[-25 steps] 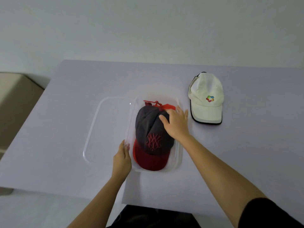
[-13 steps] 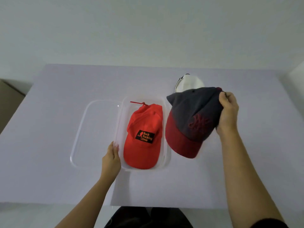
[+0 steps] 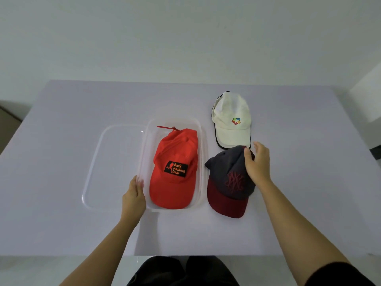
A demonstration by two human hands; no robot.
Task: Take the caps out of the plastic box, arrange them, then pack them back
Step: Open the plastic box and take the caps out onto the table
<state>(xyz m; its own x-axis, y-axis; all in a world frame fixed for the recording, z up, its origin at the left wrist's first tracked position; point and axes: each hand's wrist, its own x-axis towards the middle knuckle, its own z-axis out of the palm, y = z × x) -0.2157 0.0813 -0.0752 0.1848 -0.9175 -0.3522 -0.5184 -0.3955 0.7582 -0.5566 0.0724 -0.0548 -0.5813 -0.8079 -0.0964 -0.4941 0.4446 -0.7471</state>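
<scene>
A pale lilac table (image 3: 61,162) was seen before a plain whitish wall (image 3: 185,34). A clear plastic box (image 3: 203,141) was set on it, with a clear lid (image 3: 107,162) laid flat beside it. A red cap (image 3: 175,172) was held inside the box. The left hand (image 3: 133,198) was rested against the box's near left wall, fingers (image 3: 138,183) extended and loosely laid on the rim, nothing grasped. The right hand (image 3: 257,162) was placed on the crown of a grey cap with maroon brim (image 3: 228,182), fingers curled over the fabric in a light grasp, the cap laid on the table. Just beyond those fingers a white cap (image 3: 232,120) was laid.
</scene>
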